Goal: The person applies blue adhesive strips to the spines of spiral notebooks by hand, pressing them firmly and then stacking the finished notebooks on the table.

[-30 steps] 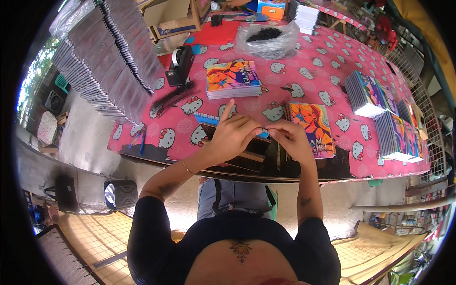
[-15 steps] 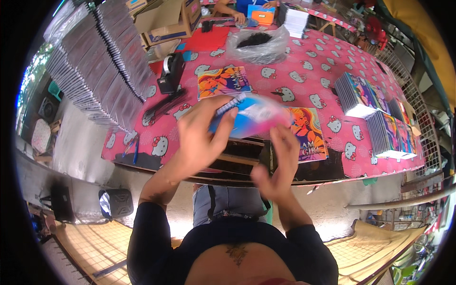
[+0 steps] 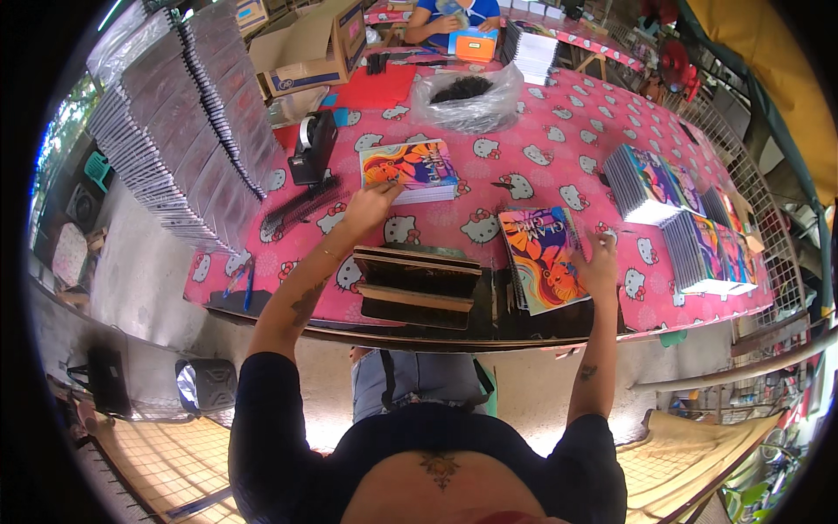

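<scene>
At the left-middle of the table, my left hand (image 3: 370, 210) has its fingers closed at the near left corner of a stack of notebook pages (image 3: 423, 166) with a colourful illustrated cover. The stack's white page edges face me, and no binding shows on it. To the right lies a spiral notebook (image 3: 543, 262) with a similar cover, its dark coil along an edge. My right hand (image 3: 598, 265) is at its right edge, fingers apart, the fingertips touching or just beside the cover. Between my hands stands a dark wooden jig (image 3: 417, 284) with ledges at the table's front edge.
Tall piles of spiral notebooks (image 3: 166, 140) rise at the left, near a tape dispenser (image 3: 312, 148) and black coils (image 3: 301, 205). A plastic bag (image 3: 471, 100) of black coils lies farther back. Notebook stacks (image 3: 646, 183) stand at the right. A co-worker (image 3: 454, 22) sits across the table.
The blurred blue and pink notebook held between my hands now lies at the right, illustrated cover up. My hands have parted: left to the page stack, right to the notebook's edge.
</scene>
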Motion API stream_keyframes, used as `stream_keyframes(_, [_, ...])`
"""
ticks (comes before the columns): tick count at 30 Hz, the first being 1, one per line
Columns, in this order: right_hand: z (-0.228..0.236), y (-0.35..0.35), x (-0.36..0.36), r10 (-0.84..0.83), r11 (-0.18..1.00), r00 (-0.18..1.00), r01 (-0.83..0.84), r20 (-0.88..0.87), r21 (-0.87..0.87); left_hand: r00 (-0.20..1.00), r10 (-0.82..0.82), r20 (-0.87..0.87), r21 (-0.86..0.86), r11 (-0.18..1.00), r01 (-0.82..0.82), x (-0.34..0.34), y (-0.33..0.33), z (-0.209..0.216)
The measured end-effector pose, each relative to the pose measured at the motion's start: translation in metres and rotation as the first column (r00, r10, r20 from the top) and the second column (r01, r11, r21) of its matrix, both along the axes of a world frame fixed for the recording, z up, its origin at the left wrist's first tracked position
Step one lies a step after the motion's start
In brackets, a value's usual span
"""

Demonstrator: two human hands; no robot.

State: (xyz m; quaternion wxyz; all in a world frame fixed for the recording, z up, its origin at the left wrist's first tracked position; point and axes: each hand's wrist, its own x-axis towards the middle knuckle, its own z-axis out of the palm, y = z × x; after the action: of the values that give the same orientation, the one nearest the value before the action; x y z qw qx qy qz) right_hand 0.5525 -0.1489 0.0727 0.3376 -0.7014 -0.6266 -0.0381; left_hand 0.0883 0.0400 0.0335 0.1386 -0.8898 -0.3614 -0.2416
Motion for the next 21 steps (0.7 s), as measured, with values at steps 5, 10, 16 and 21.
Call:
stream_keyframes(5, [0.043, -0.003, -0.082, 0.243, 0.958, 0.954, -0.206, -0.178, 0.199, 0.996, -0.005, 0.085, 0.033, 0.999, 0.002, -0.001, -0.008, 0.013])
stream_keyframes(10, [0.054, -0.015, -0.137, 0.482, 0.873, 0.817, -0.416, -0.317, 0.254, 0.982, 0.073, 0.172, 0.040, 0.996, -0.081, 0.013, -0.043, 0.101])
stream_keyframes(16, [0.029, -0.009, -0.160, 0.570, 0.803, 0.428, -0.470, -0.701, 0.366, 0.918, -0.209, 0.338, -0.062, 0.968, 0.243, 0.035, -0.130, 0.208])
stream_keyframes(21, [0.001, -0.019, -0.173, 0.539, 0.814, 0.324, -0.438, -0.777, 0.382, 0.925, -0.282, 0.253, -0.059, 0.950, 0.306, 0.039, -0.146, 0.202])
